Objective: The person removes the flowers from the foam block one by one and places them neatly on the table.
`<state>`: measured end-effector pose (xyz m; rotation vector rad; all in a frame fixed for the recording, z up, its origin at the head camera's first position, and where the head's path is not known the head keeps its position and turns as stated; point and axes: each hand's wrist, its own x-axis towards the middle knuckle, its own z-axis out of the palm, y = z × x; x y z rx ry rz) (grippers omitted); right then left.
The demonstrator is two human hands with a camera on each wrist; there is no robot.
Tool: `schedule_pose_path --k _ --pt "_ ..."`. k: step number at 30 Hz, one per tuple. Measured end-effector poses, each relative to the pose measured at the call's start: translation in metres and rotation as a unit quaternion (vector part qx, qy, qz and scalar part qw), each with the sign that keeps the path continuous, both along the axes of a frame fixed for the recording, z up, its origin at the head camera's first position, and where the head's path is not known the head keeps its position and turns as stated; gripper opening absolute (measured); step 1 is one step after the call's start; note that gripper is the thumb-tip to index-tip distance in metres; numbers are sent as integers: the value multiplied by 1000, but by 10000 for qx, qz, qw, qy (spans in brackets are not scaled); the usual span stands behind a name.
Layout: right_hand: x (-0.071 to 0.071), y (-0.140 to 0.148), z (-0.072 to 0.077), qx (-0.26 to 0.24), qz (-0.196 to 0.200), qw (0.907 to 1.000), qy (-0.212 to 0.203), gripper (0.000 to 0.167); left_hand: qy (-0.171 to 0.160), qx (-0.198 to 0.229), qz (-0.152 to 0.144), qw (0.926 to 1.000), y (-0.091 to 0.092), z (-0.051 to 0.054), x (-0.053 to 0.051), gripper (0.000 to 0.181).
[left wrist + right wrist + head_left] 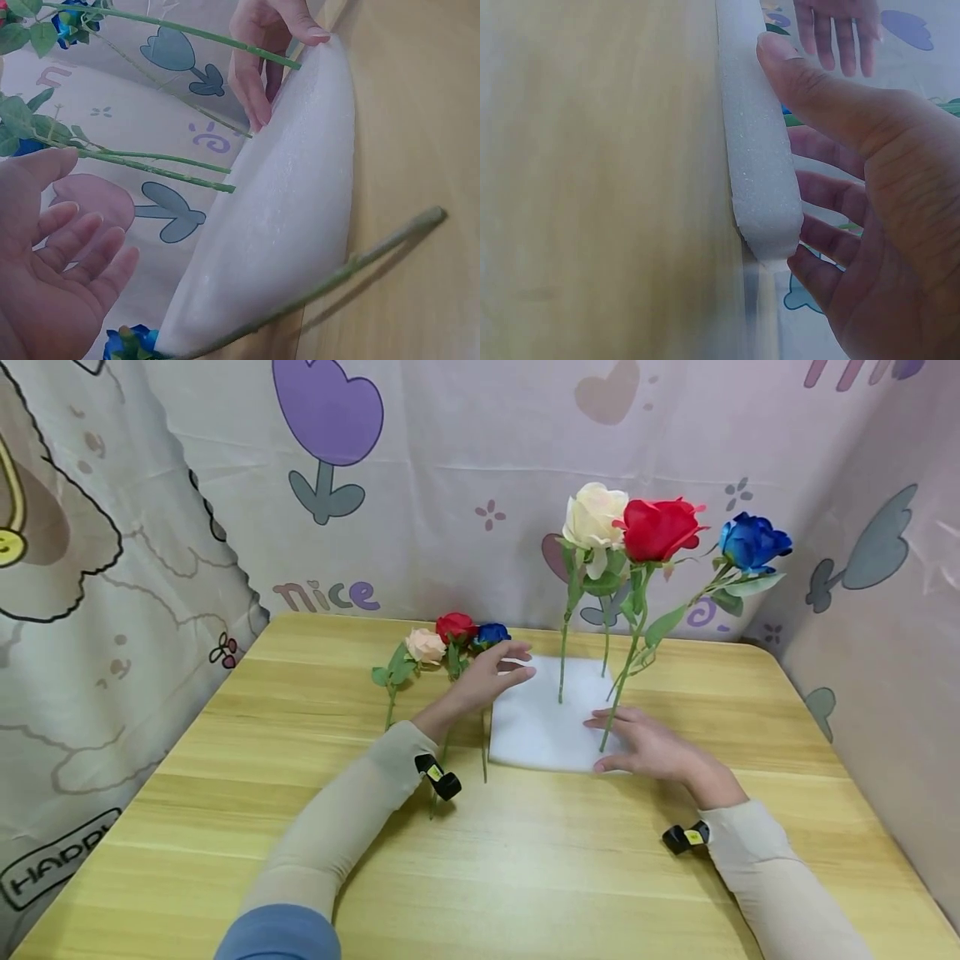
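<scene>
Partly concealed: one upright stem [606, 643], its bloom lost in the head view behind the neighbouring flowers; a lying blue rose [492, 633], its lower side covered by the left hand [487, 677]; the lying stems, crossed in part by the left forearm. Cut off: both pale sleeves [772, 877] at the lower frame edge; in the left wrist view, most blooms, cropped or out of frame. Holder: one white foam block [528, 727], flat on the wood-grain table [525, 868], bearing four stems stuck into its top: a cream rose [592, 518], a red rose [660, 529] leaning slightly right near the block's right edge, a blue rose [753, 542] tilted farther right, and the stem with concealed bloom. Beside the block, on its left: a pale pink rose [425, 646] and a lying red rose [456, 626], grouped with the lying blue one. Left hand: loosely spread, fingers gently bent, grasping nothing, raised near the block's far left corner. Right hand [648, 747]: fingers apart and mostly extended, thumb at the block's near edge, fingers by its right end, touching it without a closed grip; firmness of contact cannot be told.
</scene>
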<state>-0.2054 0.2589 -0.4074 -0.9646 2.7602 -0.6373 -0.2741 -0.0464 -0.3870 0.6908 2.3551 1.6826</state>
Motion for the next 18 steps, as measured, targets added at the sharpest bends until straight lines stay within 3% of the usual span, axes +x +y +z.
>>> schedule_pose_path --k 11,18 --pt "1 0 1 -53 -7 10000 4 72 -94 -287 76 9995 20 -7 -11 52" --pt "0 0 -1 -11 -43 10000 -10 74 -225 -288 -203 9991 32 -13 -17 59"
